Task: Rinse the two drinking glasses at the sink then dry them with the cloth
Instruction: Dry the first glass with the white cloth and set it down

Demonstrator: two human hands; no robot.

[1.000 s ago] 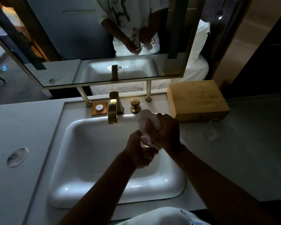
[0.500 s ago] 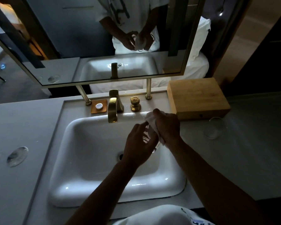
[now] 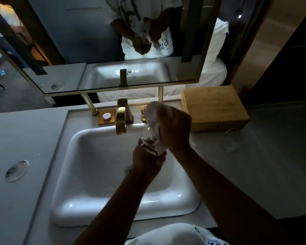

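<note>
Drying under way, by the look of it. Over the sink (image 3: pixel 88 174), with no water visible at the tap (image 3: pixel 121 121), left hand (image 3: pixel 147 160) curled round the base of a glass (image 3: pixel 147 140); right hand (image 3: pixel 173 131) clenched on the cloth (image 3: pixel 155 112), pressed to that glass. Second glass (image 3: pixel 234 140) on the bench (image 3: pixel 272 165) at right, beside a wooden box (image 3: pixel 214 106); dry or wet, cannot tell. Probably past halfway.

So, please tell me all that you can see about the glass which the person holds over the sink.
The glass is clear, with bright glints, held tilted above the white sink near the gold faucet. The left hand grips its lower end; the right hand presses the white cloth around its upper part. Its rim is hidden.
</note>
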